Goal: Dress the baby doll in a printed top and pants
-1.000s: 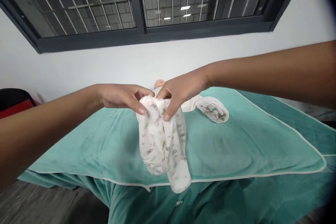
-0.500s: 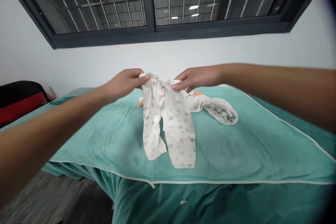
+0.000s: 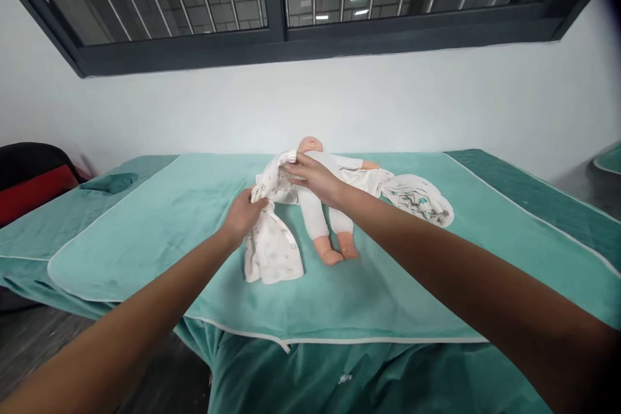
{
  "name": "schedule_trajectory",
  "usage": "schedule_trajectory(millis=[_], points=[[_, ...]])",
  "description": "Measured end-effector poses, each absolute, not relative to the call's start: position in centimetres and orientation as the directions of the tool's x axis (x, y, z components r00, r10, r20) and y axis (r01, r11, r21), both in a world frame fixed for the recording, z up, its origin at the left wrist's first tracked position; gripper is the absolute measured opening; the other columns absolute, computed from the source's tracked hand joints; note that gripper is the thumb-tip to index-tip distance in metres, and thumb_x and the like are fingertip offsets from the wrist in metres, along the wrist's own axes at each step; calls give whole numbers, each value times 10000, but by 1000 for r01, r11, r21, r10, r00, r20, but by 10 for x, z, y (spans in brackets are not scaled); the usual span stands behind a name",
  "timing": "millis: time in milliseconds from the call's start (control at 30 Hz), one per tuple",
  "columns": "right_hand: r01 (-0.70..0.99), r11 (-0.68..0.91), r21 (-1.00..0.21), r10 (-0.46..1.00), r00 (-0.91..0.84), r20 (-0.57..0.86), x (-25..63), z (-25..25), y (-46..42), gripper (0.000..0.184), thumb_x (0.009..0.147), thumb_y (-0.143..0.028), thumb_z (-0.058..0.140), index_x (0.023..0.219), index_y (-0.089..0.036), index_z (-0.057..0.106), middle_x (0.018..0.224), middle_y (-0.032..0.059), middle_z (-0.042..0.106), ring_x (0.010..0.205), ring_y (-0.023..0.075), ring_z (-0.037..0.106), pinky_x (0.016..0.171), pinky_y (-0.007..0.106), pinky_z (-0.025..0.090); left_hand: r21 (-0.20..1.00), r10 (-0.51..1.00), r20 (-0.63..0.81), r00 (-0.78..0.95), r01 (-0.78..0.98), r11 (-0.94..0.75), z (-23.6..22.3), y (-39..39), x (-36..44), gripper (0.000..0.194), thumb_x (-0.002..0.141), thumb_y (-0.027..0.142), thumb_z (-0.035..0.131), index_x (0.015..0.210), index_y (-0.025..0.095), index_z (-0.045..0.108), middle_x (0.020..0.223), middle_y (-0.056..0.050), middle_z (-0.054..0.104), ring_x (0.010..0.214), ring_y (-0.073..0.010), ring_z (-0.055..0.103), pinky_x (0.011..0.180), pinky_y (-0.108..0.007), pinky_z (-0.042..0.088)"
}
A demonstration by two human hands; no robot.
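Small white printed baby trousers [image 3: 274,249] hang from both my hands, bunched toward the waist. My left hand [image 3: 245,215] is closed on a fold partway down. Higher up, my right hand [image 3: 313,176] grips the waistband end, its fingers bent around the cloth. Behind and to the right lies a baby doll [image 3: 313,210] on its back, with a white cloth body and bare feet toward me. My right hand and wrist hide part of its torso. One doll arm stretches out to the right; the other is covered by the trousers.
White printed cloth [image 3: 420,199] lies rolled to the doll's right. Everything rests on a green velvety mat [image 3: 412,291] with white piping, against a white wall [image 3: 194,113] below a barred window. A black and red object [image 3: 39,181] stands at the far left.
The trousers have swung left from spread out flat to gathered and turned sideways, uncovering the doll. My left hand has come lower; my right hand has moved left to the waistband.
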State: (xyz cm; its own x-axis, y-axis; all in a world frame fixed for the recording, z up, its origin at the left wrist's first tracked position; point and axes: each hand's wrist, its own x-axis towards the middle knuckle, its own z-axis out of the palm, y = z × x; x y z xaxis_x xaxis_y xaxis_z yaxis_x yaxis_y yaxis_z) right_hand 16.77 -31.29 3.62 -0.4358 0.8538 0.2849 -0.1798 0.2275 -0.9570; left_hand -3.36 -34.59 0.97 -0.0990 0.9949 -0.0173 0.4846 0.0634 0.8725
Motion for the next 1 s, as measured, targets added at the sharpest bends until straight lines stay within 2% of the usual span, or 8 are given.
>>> schedule_trajectory(millis=[133,233,300,367,533,700,900,1000], points=[[177,211,-961,914,-384,130,187,10,-281,467,819,-370,629,1258,-229,554,1375,85,566,1268,245,519,1041,404,408,886,961,-144,-236,402,231,-4,-333,-37,519,760,431,647,1183,153,534,1069,-124,653,907,-278,670,736,-372,525],[401,268,-876,951,-257,173,204,-7,-259,579,812,-310,606,1358,-158,484,1440,147,498,1308,242,492,1104,382,355,805,953,197,-231,593,-23,-18,-332,-24,483,810,340,589,1252,162,508,1300,-164,532,1188,-298,566,992,-442,455],[533,336,-777,942,-189,278,213,-14,-244,536,824,-293,577,1334,-144,505,1419,150,503,1306,240,485,1126,376,335,695,915,396,-75,676,-245,-26,-334,-8,415,849,311,549,1246,193,528,1369,-137,485,1327,-288,443,1115,-451,349],[640,380,-668,914,-148,378,221,-18,-225,489,836,-300,561,1301,-154,529,1383,147,517,1301,252,473,1135,392,326,755,950,308,43,597,-272,-32,-334,10,366,880,364,534,1212,211,544,1333,-112,530,1276,-273,491,1090,-434,385],[801,211,-561,937,-3,348,243,-30,-167,585,897,-438,498,1380,-110,451,1425,212,467,1356,339,396,1130,489,309,968,969,-197,150,185,168,-47,-313,44,563,837,582,600,1237,192,533,1271,-138,619,1091,-274,636,897,-390,526],[788,112,-605,989,-30,144,261,-36,-108,794,924,-610,406,1496,-76,272,1361,230,554,1226,345,544,1046,461,397,959,930,-231,287,-97,268,-53,-279,56,569,815,594,634,1253,234,591,1257,-104,669,1160,-279,632,936,-371,534],[752,157,-640,979,-203,2,247,-19,-62,682,882,-718,415,1225,-161,610,1283,202,636,1120,361,605,931,460,470,937,937,-223,268,-207,282,-36,-248,49,555,773,560,696,1227,249,632,1211,-110,694,1060,-290,681,878,-379,569],[698,205,-686,965,-263,21,222,-11,-45,642,866,-718,457,1128,-168,660,1145,185,700,1035,341,632,880,455,495,951,958,-189,215,-202,233,-23,-228,21,589,765,605,682,1198,208,643,1091,-130,726,947,-295,705,812,-412,585]])
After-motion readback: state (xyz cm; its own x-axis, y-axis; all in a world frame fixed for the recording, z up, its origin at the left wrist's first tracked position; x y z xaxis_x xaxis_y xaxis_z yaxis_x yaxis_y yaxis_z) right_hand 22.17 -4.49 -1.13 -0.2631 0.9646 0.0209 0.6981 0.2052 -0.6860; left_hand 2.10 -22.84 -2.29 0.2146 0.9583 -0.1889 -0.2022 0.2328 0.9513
